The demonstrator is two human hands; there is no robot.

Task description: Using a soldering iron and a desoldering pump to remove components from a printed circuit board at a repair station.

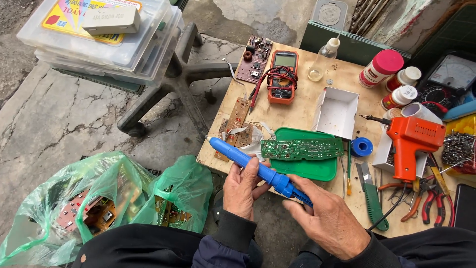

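Both hands grip a long blue pen-shaped tool [246,162] that lies slanted over the table's near edge. My left hand [242,187] wraps its middle. My right hand [330,217] closes on its darker rear end. The tool's pale tip points up-left, close to a small brown circuit board [234,121]. Just beyond the tool, a long green circuit board [302,148] rests on a green tray [310,171].
The wooden table [302,106] carries an orange multimeter [282,76], a white box [336,112], an orange soldering gun [411,141], pliers, jars and a green knife [373,199]. Green bags [106,203] of boards and an office chair base [181,79] stand on the left floor.
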